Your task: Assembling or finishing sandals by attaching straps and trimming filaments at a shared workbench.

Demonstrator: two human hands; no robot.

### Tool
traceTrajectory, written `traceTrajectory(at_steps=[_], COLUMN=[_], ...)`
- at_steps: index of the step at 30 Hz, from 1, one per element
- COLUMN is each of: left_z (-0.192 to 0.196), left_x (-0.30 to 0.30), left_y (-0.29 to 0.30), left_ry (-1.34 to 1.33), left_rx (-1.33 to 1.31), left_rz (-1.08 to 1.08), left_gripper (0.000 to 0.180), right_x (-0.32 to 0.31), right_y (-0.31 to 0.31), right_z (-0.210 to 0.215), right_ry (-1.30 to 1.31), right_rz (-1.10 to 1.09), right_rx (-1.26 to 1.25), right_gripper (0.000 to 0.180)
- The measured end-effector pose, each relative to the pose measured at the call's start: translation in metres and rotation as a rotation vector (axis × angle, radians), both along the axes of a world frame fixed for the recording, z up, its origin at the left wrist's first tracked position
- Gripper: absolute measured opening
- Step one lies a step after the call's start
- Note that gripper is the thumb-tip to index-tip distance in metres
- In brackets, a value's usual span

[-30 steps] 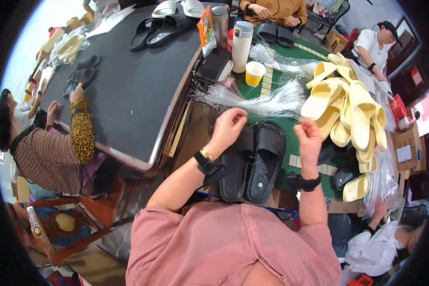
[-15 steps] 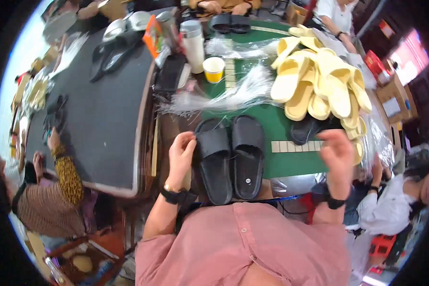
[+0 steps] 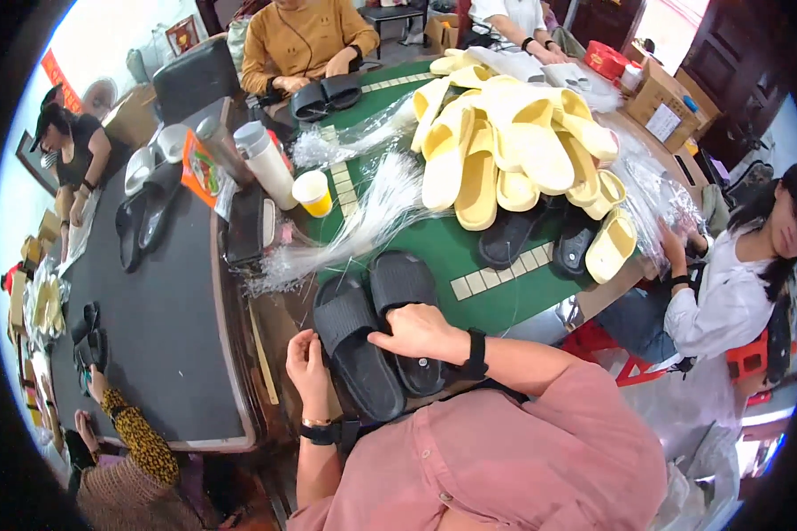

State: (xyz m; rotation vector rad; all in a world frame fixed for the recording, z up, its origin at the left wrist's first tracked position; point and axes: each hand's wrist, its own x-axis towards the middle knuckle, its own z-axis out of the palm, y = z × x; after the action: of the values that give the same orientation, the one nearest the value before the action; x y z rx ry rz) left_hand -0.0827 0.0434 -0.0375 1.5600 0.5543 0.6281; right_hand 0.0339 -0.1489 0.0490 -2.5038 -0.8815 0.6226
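A pair of black slide slippers, the left slipper (image 3: pixel 363 363) and the right slipper (image 3: pixel 406 281), lies side by side at the table's near edge, tilted to the left. My left hand (image 3: pixel 307 370) is beside the left slipper's outer edge, thumb and fingers pinched together; whatever is between them is too small to make out. Across the right slipper, just below its strap, lies my right hand (image 3: pixel 423 336). Its fingers are curled and its thumb points toward the left slipper. What it holds, if anything, is hidden.
Beyond the slippers lies a bundle of clear plastic strands (image 3: pixel 363 226). Cream slippers (image 3: pixel 540 142) are heaped at the right, with black slippers (image 3: pixel 509 237) below. A yellow-white cup (image 3: pixel 312 193) and a bottle (image 3: pixel 264 164) stand left. Co-workers sit around; a dark table (image 3: pixel 150 336) adjoins.
My right hand has come from beside the cream heap leftward onto the right slipper. My left hand stays beside the left slipper. The whole view has turned and shifted.
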Motion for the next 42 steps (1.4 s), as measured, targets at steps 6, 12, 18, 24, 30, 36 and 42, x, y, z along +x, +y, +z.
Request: traceTrajectory(at_steps=[6,12,18,24,30,36,42], left_z=[-0.002,-0.004,-0.005,0.004,0.003,0.005,0.002], left_x=[-0.002,-0.001,-0.010,-0.003,-0.004,0.002,-0.001], left_y=[0.005,0.001,0.004,-0.003,-0.001,-0.009,-0.010], left_ry=[0.046,-0.038,-0.066,-0.007,-0.042,-0.113,-0.132], left_rx=[0.124,0.014,0.010,-0.053,-0.121,-0.185,-0.206], left_rz=[0.007,0.006,0.024,-0.001,-0.017,-0.031,0.002], left_gripper=[0.012,0.014,0.016,0.015,0.011,0.010,0.009], right_x=[0.001,0.001,-0.004,0.043,0.152,0.270,0.277], right_y=[0.007,0.006,-0.021,-0.076,-0.123,-0.170,-0.175], right_z=[-0.006,-0.016,0.018,0.105,0.211,0.191,0.170], right_ry=[-0.030,-0.087,-0.111,-0.462,-0.712,-0.744,-0.729], right_rz=[0.031,0.020,-0.041,-0.257,-0.583,-0.688,-0.753], right_rx=[0.009,0.096,0.167,0.272,0.180,0.046,-0.003], right_gripper=[0.058,0.040,0.039,0.036,0.040,0.039,0.039])
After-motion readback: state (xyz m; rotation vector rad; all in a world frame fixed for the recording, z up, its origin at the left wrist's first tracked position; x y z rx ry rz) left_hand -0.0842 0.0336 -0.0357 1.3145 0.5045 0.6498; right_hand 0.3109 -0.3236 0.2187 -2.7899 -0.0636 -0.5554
